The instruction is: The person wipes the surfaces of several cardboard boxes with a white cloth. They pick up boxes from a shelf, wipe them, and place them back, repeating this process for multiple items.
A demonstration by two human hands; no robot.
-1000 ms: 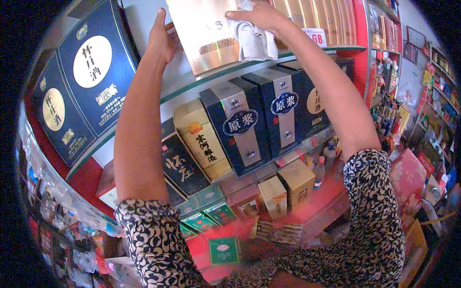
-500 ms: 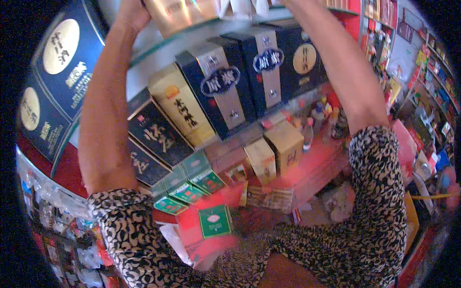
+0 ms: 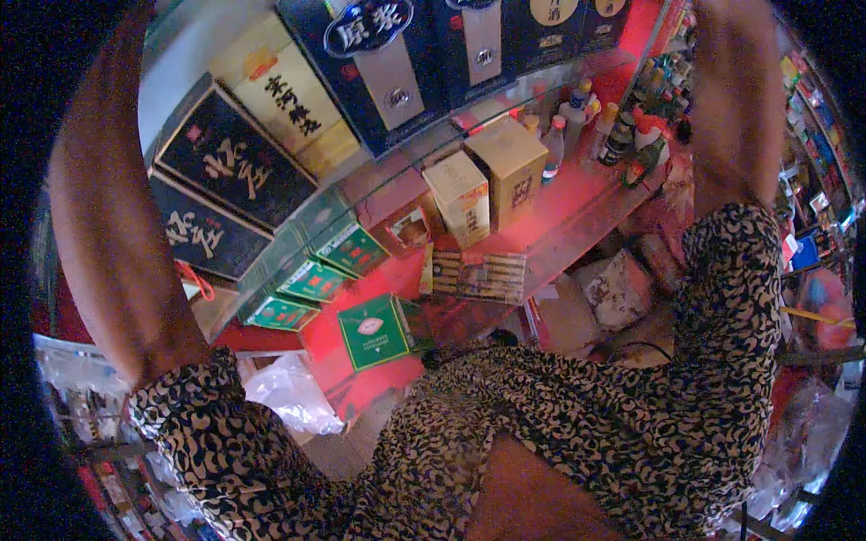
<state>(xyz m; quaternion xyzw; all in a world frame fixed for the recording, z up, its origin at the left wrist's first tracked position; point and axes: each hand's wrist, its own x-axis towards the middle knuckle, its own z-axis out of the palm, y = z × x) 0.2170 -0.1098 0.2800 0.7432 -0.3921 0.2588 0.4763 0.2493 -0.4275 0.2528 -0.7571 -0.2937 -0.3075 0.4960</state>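
Observation:
Both my arms are raised and spread. The left forearm (image 3: 113, 207) and the right forearm (image 3: 735, 117) run out past the top of the picture, so neither hand shows, nor anything they might hold. Between the arms stand tall dark blue boxes (image 3: 469, 54) with silver bands on an upper shelf. Left of these are a cream-gold box (image 3: 289, 99) and a black box (image 3: 239, 162) with pale lettering. Lower down, several green boxes (image 3: 311, 279) stand in a row, and a single green box (image 3: 374, 332) is in front of them.
Two tan cartons (image 3: 514, 171) stand on a red-lit shelf (image 3: 577, 203), with small bottles (image 3: 553, 144) to their right. A striped box (image 3: 478, 275) is below them. At the lower left lies a white plastic bag (image 3: 293, 392). Shelves packed with goods (image 3: 821, 180) line the far right.
The shelves and boxes now appear higher in the picture. My left hand and the shiny gold box beside it have gone out past the top edge. My arms are farther apart.

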